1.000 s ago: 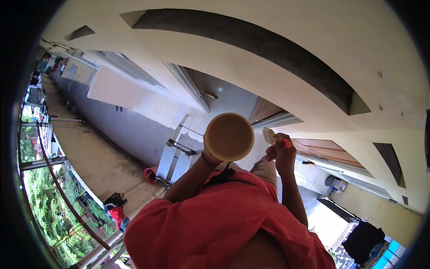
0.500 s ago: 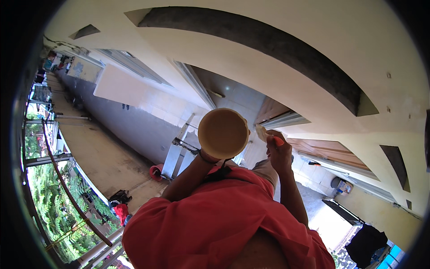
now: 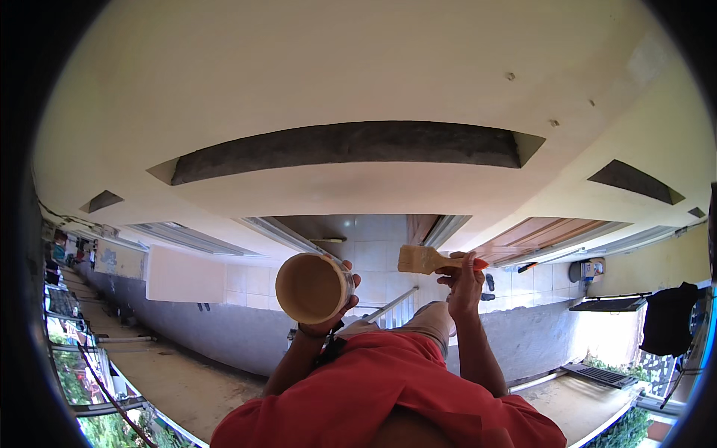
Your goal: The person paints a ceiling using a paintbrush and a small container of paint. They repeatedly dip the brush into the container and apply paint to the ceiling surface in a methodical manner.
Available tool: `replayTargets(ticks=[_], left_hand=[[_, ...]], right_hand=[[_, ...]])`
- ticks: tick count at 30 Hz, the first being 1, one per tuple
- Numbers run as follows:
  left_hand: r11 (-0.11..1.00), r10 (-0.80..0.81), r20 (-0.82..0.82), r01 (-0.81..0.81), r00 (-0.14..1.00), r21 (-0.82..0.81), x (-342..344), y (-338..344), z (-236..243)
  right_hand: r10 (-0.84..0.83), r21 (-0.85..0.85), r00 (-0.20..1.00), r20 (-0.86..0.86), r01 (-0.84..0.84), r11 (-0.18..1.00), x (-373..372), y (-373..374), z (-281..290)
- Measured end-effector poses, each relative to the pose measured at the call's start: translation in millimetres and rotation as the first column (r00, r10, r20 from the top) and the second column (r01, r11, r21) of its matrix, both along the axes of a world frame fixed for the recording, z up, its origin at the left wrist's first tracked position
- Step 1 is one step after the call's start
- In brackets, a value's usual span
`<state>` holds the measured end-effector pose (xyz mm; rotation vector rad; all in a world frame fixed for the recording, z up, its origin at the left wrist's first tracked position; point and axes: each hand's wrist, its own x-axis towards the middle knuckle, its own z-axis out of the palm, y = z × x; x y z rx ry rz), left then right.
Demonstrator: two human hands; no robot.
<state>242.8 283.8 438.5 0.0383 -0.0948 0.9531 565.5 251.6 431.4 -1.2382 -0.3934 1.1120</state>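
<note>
A round tub of beige paint [image 3: 310, 290] sits in my left hand [image 3: 328, 322], whose fingers curl round its right side and underside. Its open mouth faces up, with the pale inside showing. Level with it on the right, my right hand [image 3: 464, 282] is closed round the handle of a flat paintbrush [image 3: 420, 260]. The wide, cream-coated bristles point left toward the tub, apart from it. An orange-red handle end sticks out behind my fingers.
A cream wall [image 3: 358, 188] with a long dark recess [image 3: 347, 143] spans the view ahead. Below it are a doorway and a wooden door [image 3: 530, 239]. A metal ladder [image 3: 396, 310] stands under me. Dark cloth [image 3: 668, 319] hangs at the right.
My view has swung to the right and levelled against the wall. The tub has moved left and the brush, held in the same hand, now shows its full bristles, farther from the tub.
</note>
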Motion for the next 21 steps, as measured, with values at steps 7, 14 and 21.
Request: replayTargets(ticks=[7,14,21], left_hand=[[0.999,-0.029,0.020,0.029,0.999,0.012,-3,14,-5],[0.999,0.036,0.132,-0.030,0.991,-0.045,8,30,-29],[0.981,0.188,0.093,-0.183,0.978,-0.058,15,23,-65]], right_hand=[[0.110,0.291,0.942,0.317,-0.207,0.934,19,18,63],[0.445,0.070,0.474,0.760,-0.741,0.668,-20,97,61],[0.748,-0.087,0.510,0.424,-0.800,0.594,-74,108,24]])
